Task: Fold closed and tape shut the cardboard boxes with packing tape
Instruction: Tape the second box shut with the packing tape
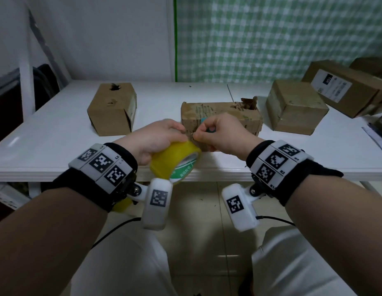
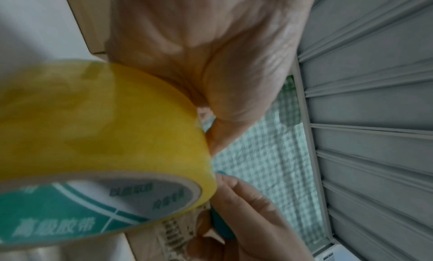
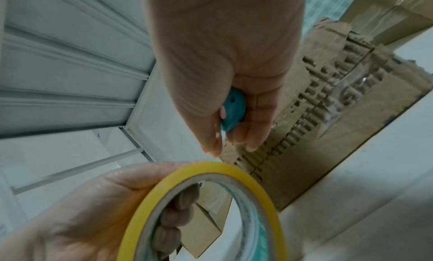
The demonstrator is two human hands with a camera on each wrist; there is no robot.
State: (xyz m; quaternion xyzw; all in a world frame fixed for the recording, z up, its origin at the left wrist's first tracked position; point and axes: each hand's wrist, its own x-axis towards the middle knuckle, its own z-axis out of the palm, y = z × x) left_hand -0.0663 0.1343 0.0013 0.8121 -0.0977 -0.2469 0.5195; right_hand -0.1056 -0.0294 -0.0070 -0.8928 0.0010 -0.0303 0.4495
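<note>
left hand [image 1: 156, 137]: fingers curled through the core of the yellow roll of packing tape [image 1: 175, 162], gripping it; roll hangs at the near edge of the white surface [image 1: 57, 133].
right hand [image 1: 220, 133]: fingers closed round a small teal round cutter [image 3: 233, 111]; thumb and forefinger tips meet the left fingertips above the roll.
torn brown cardboard box [image 1: 228, 114]: on the surface, just behind both hands, top layer ripped.
other boxes: closed brown box [image 1: 112, 108] left, plain brown box [image 1: 294, 106] right.

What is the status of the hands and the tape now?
Left hand grips tape roll. Right hand holds teal tool, pinching near roll. Torn box ahead, nothing blocking.
</note>
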